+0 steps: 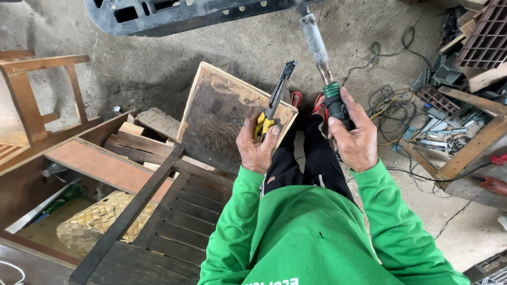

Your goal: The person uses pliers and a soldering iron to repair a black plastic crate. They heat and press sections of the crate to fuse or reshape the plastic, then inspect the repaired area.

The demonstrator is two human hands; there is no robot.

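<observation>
My left hand (256, 148) grips a pair of pliers (274, 97) by their yellow and black handles, jaws pointing up and away. My right hand (356, 140) is closed around the black handle of a soldering iron (319, 50) with a green collar. Its long grey metal shaft reaches up toward a black plastic car bumper (174, 16) at the top of the view. Both arms wear green sleeves. My legs in black trousers and red sandals stand between the two hands.
A square wooden board (222, 113) leans by my left hand. A dark slatted wooden bench (179, 216) and planks lie at left, a wooden chair frame (26, 100) farther left. Tangled wires (393, 111), grates and metal scraps pile up at right on the concrete floor.
</observation>
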